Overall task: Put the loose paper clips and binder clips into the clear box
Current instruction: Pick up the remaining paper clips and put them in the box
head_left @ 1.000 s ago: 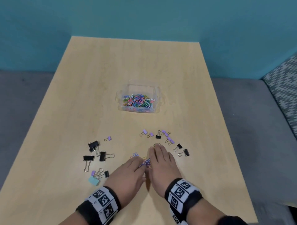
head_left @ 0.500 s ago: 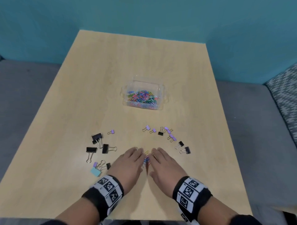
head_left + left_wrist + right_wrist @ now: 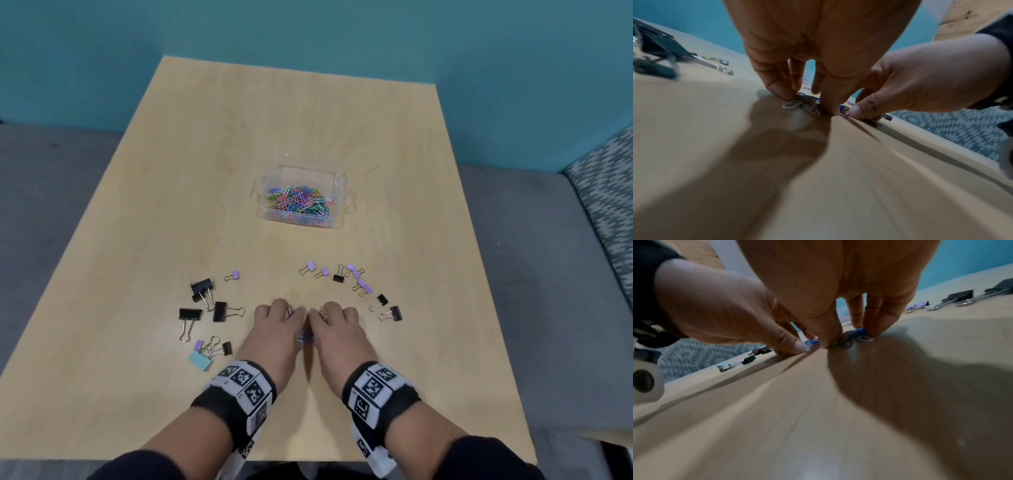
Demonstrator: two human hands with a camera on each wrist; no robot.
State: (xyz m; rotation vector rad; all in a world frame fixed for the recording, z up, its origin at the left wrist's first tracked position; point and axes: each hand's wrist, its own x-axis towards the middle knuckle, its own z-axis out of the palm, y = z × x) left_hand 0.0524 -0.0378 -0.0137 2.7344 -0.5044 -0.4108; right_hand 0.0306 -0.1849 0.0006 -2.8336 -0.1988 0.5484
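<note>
My left hand [image 3: 282, 320] and right hand [image 3: 334, 320] sit side by side near the table's front, fingers curled down with their tips on the wood. Between and under them lies a small heap of coloured paper clips [image 3: 305, 335]. In the left wrist view the left hand [image 3: 809, 97] rakes grey and blue paper clips [image 3: 799, 105]. In the right wrist view the right hand [image 3: 849, 335] curls over blue paper clips [image 3: 857, 335]. The clear box [image 3: 344, 205] stands further back at mid-table, holding many coloured clips. Black, purple and teal binder clips lie loose on both sides.
Left of my hands lie large black binder clips [image 3: 202, 289], a teal one [image 3: 198, 360] and a small purple one [image 3: 234, 275]. To the right lie small purple clips [image 3: 358, 274] and black ones [image 3: 394, 312]. Bare wood [image 3: 171, 171] surrounds the box. A patterned cushion [image 3: 603, 192] is at right.
Both hands went from lying flat to curled, their fingertips drawn back toward me over the paper clips, bunching them between the hands.
</note>
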